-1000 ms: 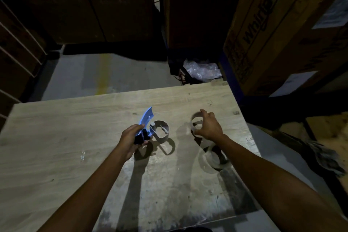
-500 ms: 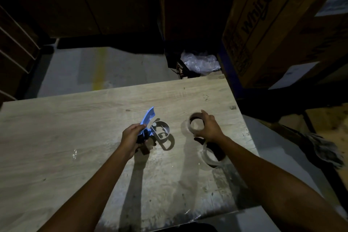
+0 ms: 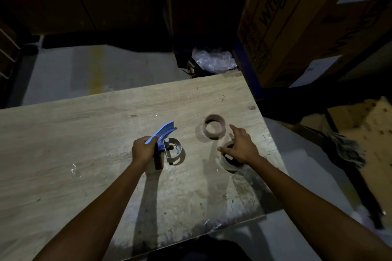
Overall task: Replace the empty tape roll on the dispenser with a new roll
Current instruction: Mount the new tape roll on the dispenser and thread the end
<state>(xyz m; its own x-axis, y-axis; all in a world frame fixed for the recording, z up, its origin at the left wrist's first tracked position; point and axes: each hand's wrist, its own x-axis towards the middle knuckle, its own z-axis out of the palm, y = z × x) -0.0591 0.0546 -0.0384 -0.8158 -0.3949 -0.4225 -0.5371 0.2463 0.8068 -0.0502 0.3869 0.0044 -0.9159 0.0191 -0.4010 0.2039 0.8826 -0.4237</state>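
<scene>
- Tape dispenser (image 3: pixel 167 144) is held upright on the wooden counter (image 3: pixel 63 144), about mid-counter; blue handle plate (image 3: pixel 164 131) is tilted up and away, metal roll cage (image 3: pixel 175 150) is seen at its right with nothing loaded on it.
- Left hand (image 3: pixel 143 151) is closed around the dispenser's grip, fingers wrapped at the blue plate's lower end.
- Empty brown cardboard core (image 3: pixel 214 126) is laid flat on the counter, right of the dispenser and apart from it, hole facing up.
- Right hand (image 3: pixel 241 147) is spread loose, index finger extended toward the core, thumb out to the left; nothing is gripped. No contact with the core is seen.
- New clear tape roll (image 3: pixel 230 162) is laid flat on the counter, partly covered by the right hand and wrist; whether the hand touches it cannot be told.
- Long shadows of both forearms are cast on the counter.
- Whirlpool-printed cardboard carton (image 3: pixel 297 19) is seen beyond the counter's right far corner; crumpled clear plastic (image 3: pixel 213 59) lies on the floor behind the counter.
- Scene is dim, fine detail of the dispenser cannot be made out.
</scene>
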